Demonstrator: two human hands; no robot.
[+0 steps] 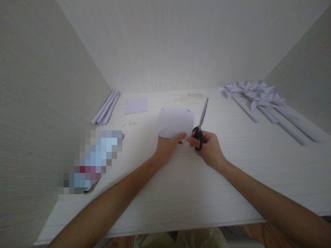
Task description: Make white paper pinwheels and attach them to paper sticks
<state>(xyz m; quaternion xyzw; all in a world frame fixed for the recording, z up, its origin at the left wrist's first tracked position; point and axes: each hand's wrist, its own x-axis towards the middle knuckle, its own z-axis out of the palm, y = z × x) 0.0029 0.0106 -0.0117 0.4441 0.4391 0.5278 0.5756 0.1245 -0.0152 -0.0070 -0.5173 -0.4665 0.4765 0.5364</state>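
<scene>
A pale lilac sheet of paper point(176, 121) is pinched at its lower edge by my left hand point(169, 144), thumb on top and the other fingers mostly hidden beneath. Crease lines run across the sheet near its left side. My right hand point(210, 146) grips a pair of scissors point(201, 125) by the black handles, just right of the paper. The blades point up and away and look closed, apart from the sheet. The tips of both hands are close together at the paper's lower right corner.
Another square of paper point(136, 105) lies at the back left. Rolled paper sticks point(106, 107) rest by the left wall, above a pixelated object point(97, 162). Paper pinwheels point(258, 94) on sticks are piled at the right. Small scraps point(130, 123) lie about. A bin point(181, 239) stands below the front edge.
</scene>
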